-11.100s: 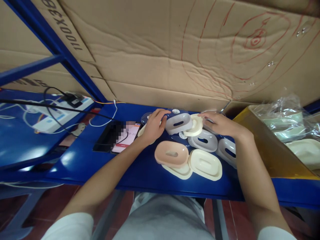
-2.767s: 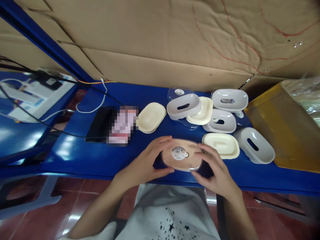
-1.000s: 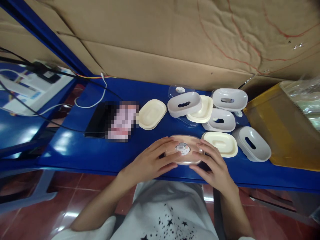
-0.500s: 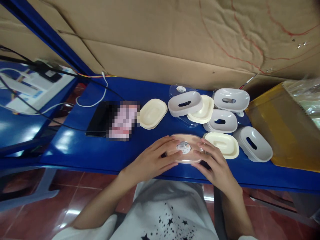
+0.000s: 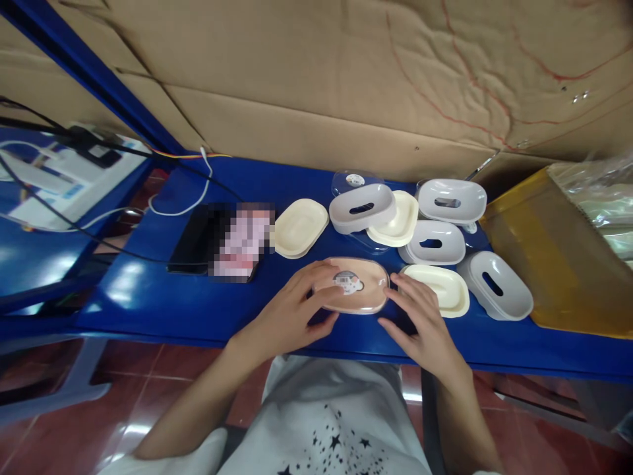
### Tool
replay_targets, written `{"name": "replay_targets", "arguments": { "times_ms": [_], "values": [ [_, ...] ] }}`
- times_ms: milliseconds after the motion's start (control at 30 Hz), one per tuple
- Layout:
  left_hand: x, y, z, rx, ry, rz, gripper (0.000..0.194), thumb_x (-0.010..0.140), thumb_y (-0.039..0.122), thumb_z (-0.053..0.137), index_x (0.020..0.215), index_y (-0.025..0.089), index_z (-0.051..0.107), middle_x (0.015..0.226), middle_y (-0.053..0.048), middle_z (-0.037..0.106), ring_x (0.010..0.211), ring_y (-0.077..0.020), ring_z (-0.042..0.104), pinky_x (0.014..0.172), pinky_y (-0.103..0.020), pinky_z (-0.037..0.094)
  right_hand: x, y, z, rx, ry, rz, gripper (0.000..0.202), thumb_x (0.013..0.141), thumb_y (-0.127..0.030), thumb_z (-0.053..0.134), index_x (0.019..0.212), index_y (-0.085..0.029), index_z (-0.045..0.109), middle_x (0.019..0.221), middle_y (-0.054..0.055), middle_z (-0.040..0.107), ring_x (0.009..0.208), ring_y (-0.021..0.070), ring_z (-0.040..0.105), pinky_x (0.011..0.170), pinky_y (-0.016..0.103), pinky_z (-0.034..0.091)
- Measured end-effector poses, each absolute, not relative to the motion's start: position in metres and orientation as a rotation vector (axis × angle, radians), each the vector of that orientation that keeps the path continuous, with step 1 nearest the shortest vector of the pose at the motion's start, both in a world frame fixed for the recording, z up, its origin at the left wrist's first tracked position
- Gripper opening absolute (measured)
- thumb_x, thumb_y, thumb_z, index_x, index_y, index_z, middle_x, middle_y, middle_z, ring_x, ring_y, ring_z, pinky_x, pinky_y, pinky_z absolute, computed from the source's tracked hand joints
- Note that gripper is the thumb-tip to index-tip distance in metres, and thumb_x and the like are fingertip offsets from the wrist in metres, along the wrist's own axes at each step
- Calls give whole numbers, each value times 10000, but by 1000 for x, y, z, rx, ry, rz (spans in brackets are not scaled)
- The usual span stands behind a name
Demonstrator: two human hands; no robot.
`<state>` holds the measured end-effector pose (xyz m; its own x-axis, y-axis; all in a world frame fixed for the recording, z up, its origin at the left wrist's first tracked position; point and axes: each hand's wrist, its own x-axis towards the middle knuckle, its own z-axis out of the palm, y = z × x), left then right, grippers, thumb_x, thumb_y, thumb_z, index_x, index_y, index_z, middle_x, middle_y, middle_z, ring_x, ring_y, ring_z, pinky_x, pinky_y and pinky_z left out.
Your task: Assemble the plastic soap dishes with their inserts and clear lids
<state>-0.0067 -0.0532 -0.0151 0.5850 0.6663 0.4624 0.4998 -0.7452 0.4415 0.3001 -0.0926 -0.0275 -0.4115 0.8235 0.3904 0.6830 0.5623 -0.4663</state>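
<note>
"Where's the peach soap dish?"
"Near the counter's front edge, oval and smooth, under a glossy clear plastic lid with a round sticker."
"And the hands?"
"Left hand: fingers laid over the lid, thumb spread, not clenched. Right hand: loosely open at the other end; I can't tell if it touches."
"Anything crowding it?"
"A cream tray, partly behind the right hand; slotted grey dishes beyond, toward the cardboard box on the right."
</note>
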Motion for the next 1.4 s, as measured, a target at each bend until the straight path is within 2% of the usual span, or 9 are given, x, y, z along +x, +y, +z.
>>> {"name": "replay_targets", "arguments": {
  "times_ms": [133,333,433,533,633,767,967,1100,1400],
  "values": [
    [-7,-53,-15,2550,997,914,439,964,272,794,1319,247,539,1530,-179,522,1571,-404,459,1246,-646,491,299,-92,-27,-1207,-2192,296,651,1034,-265,730,1632,-369,497,1625,117,586,1495,365,574,1204,637,498],
    [-13,-52,-12,2623,1022,717,590,893,235,845,1377,250,508,1579,-185,516,1533,-391,501,1210,-575,515,298,-93,-28,-1220,-2188,288,612,1053,-286,697,1626,-377,501,1626,120,574,1473,363,586,1189,637,513],
    [-14,-47,-3,2730,1049,601,677,842,303,916,1395,259,529,1659,-215,458,1547,-432,474,1251,-651,407,298,-93,-29,-1212,-2182,272,598,1056,-285,695,1616,-370,505,1626,128,566,1470,359,585,1183,633,517],
    [-12,-38,7,2762,1047,454,765,813,327,941,1436,247,505,1614,-207,533,1511,-419,521,1275,-669,313,298,-93,-31,-1215,-2185,269,601,1056,-283,698,1618,-350,492,1624,145,558,1473,352,579,1180,628,520],
    [-9,-27,13,2739,996,362,765,803,294,917,1444,237,505,1489,-148,639,1414,-368,608,1236,-578,362,299,-93,-32,-1215,-2184,257,612,1058,-287,693,1628,-338,476,1622,154,557,1476,350,579,1179,621,526],
    [-14,-12,21,2723,1002,378,716,780,309,894,1412,255,560,1437,-115,659,1361,-354,630,1199,-518,392,299,-93,-33,-1219,-2170,245,612,1069,-305,671,1641,-337,459,1616,154,569,1469,348,591,1159,602,556],
    [-45,46,52,2594,1420,601,776,817,404,879,1491,257,525,1497,-136,609,1408,-402,575,1176,-528,420,298,-92,-34,-1246,-2148,268,648,1077,-329,651,1678,-344,409,1618,149,583,1461,348,607,1163,604,560],
    [-67,108,61,2518,1652,512,847,791,400,885,1522,226,494,1577,-171,547,1481,-424,500,1198,-549,393,298,-91,-36,-1247,-2154,268,650,1076,-337,654,1679,-335,411,1627,149,579,1461,347,607,1172,603,552],
    [-87,169,39,2417,1686,237,905,713,413,887,1521,253,513,1545,-145,571,1403,-418,525,1151,-560,404,299,-90,-37,-1271,-2178,281,623,1084,-349,646,1663,-326,418,1627,148,579,1468,346,597,1177,612,538]
  ]
}}
